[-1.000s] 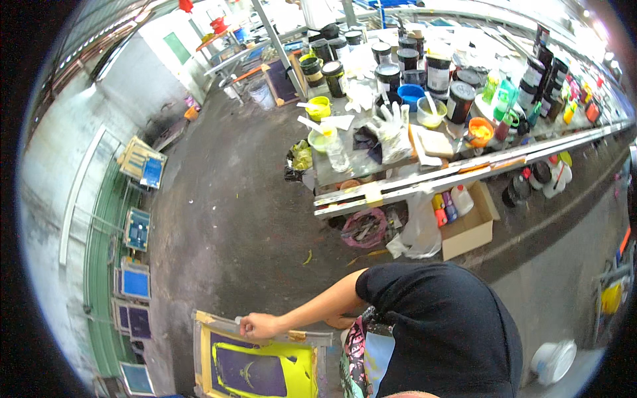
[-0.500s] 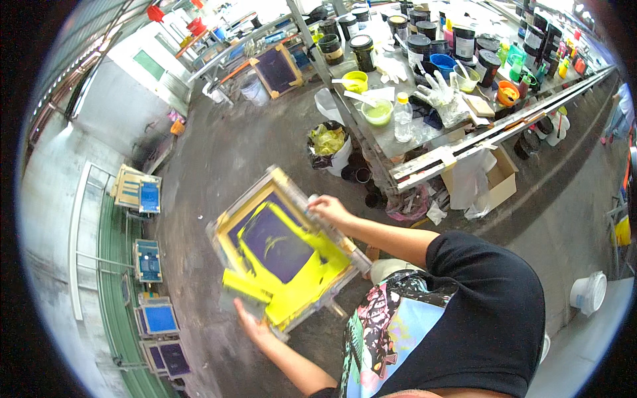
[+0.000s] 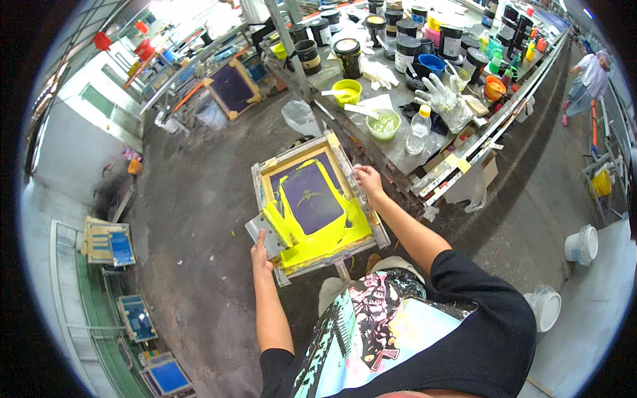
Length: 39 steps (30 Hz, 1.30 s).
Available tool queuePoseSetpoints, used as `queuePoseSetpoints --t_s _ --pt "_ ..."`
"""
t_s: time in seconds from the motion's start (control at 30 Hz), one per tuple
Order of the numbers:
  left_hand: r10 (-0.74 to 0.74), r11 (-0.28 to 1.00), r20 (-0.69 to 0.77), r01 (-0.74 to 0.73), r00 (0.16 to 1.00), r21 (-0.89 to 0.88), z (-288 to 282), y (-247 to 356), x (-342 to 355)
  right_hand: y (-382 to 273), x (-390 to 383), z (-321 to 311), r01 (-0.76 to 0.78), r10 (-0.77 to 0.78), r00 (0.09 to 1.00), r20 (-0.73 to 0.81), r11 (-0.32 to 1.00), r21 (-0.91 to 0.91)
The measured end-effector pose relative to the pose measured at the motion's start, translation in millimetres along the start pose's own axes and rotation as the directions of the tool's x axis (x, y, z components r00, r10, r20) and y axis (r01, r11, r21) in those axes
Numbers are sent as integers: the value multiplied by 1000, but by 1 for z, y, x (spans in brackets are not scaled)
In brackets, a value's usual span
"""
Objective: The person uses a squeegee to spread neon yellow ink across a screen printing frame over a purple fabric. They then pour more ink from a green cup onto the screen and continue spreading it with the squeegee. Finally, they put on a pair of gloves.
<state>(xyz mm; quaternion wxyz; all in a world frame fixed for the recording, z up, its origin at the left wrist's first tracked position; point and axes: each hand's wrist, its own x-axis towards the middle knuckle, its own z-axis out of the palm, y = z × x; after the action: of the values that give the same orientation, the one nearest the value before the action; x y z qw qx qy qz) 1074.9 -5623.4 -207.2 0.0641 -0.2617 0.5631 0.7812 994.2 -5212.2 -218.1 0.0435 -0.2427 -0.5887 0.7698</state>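
Beside a cluttered table, a wooden frame smeared with yellow paint is seen. At its lower left, a grey scraper is gripped by the left hand, thumb uppermost. The right hand is found half curled at the frame's right side — whether anything is held cannot be told.

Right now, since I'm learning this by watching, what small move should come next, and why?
Perhaps ease the grey scraper rightward over the purple screen: the left hand holds it across the wooden frame's left side, and the scraper's yellow-coated edge might drip outside.
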Motion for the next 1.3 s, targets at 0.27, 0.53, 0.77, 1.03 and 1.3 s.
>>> queuePoseSetpoints --t_s 0.27,0.53,0.77,1.03,1.3 --pt "-174 981 148 158 973 116 0 33 126 50 21 35 71 -71 967 -245 997 -9" --pt "-304 950 261 272 916 152 4 47 222 78 7 51 49 -56 874 -483 998 -27" --pt "-438 898 412 370 799 237 18 14 270 86 15 25 -58 -45 762 -646 989 -137" --pt "-515 857 421 463 747 227 16 -21 310 58 -18 48 -140 -238 799 -553 820 -556" --pt "-488 769 468 110 737 630 33 10 334 66 -187 76 -210 -339 650 -680 780 -590"
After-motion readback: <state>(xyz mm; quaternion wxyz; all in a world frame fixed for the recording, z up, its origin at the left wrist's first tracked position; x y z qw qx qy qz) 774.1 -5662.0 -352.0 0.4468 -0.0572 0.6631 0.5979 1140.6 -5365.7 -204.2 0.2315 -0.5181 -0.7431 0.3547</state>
